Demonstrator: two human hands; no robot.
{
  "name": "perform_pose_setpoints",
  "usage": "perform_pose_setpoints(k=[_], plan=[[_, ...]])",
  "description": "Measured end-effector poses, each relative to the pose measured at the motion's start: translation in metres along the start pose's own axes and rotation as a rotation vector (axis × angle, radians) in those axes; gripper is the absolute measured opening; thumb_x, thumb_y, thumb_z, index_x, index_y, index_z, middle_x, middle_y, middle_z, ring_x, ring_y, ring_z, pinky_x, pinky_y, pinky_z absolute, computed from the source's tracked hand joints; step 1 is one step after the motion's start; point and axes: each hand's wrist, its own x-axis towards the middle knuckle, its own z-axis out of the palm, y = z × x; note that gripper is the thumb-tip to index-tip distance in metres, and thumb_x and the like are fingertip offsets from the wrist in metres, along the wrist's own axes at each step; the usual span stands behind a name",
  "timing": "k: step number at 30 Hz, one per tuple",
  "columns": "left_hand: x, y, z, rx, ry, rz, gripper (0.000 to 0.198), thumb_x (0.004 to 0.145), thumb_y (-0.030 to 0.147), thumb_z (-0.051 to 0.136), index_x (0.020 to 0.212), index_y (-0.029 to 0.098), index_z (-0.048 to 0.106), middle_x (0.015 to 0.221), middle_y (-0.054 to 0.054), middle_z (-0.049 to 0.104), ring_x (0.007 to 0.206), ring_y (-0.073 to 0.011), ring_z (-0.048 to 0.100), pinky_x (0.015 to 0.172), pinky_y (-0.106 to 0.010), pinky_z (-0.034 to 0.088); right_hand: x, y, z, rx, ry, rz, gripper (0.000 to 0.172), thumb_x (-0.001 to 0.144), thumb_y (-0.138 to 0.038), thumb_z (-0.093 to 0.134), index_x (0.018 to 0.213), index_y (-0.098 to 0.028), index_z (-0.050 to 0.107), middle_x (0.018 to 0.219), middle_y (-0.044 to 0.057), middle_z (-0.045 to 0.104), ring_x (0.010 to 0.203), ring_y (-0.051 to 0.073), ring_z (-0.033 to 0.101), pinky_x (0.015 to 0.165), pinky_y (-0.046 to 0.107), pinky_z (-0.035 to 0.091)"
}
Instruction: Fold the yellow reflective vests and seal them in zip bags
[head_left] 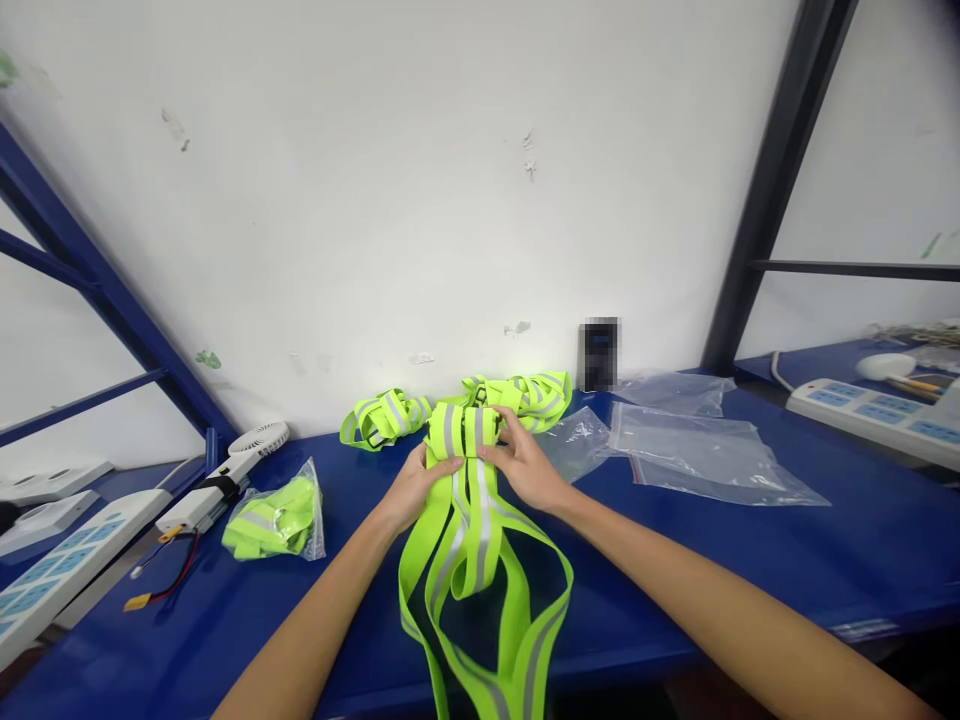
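Note:
Both hands hold a neon-yellow reflective strap harness [480, 530] with grey stripes, over the middle of the blue table. My left hand [411, 487] grips its folded upper part from the left, thumb on the front. On the other side, my right hand [529, 465] pinches the same folded bundle, thumb in front and fingers behind. Loose loops hang down toward the table's front edge. Behind my hands, against the wall, lie one bundled reflective strap [390, 415] on the left and another strap pile [536, 395] on the right, partly hidden by the held harness.
Clear plastic bags [712, 455] lie at the right. A bagged reflective strap [274, 520] sits on the left, near a white handheld fan [259, 437] and a wired connector [139, 602]. Power strips [874, 412] stand at both sides. A blurred dark object [598, 355] leans on the wall.

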Motion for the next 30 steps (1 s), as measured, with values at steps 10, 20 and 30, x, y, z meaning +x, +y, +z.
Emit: perform_pose_setpoints(k=[10, 20, 30], plan=[[-0.004, 0.006, 0.005, -0.135, -0.013, 0.02, 0.075, 0.067, 0.02, 0.081, 0.134, 0.024, 0.05, 0.122, -0.01, 0.067, 0.104, -0.029, 0.067, 0.09, -0.039, 0.053, 0.004, -0.002, 0.003, 0.275, 0.189, 0.215, 0.082, 0.073, -0.027, 0.07, 0.144, -0.031, 0.029, 0.102, 0.003, 0.07, 0.082, 0.023, 0.069, 0.064, 0.034, 0.056], [0.003, -0.004, 0.011, -0.121, 0.038, 0.068, 0.058, 0.072, 0.025, 0.071, 0.129, 0.021, 0.059, 0.113, -0.007, 0.071, 0.103, -0.0292, 0.067, 0.091, -0.038, 0.051, 0.005, -0.009, 0.003, 0.461, 0.09, 0.176, 0.068, 0.07, -0.022, 0.069, 0.132, -0.029, 0.042, 0.108, 0.003, 0.07, 0.092, 0.023, 0.068, 0.077, 0.037, 0.056], [-0.006, -0.001, 0.023, -0.291, -0.028, 0.056, 0.046, 0.074, 0.041, 0.067, 0.112, 0.015, 0.066, 0.108, -0.009, 0.072, 0.106, -0.0322, 0.063, 0.093, -0.042, 0.047, 0.007, 0.003, -0.003, 0.055, 0.067, -0.052, 0.034, 0.067, -0.016, 0.064, 0.099, -0.026, 0.059, 0.094, -0.002, 0.064, 0.086, 0.019, 0.061, 0.078, 0.031, 0.049]])
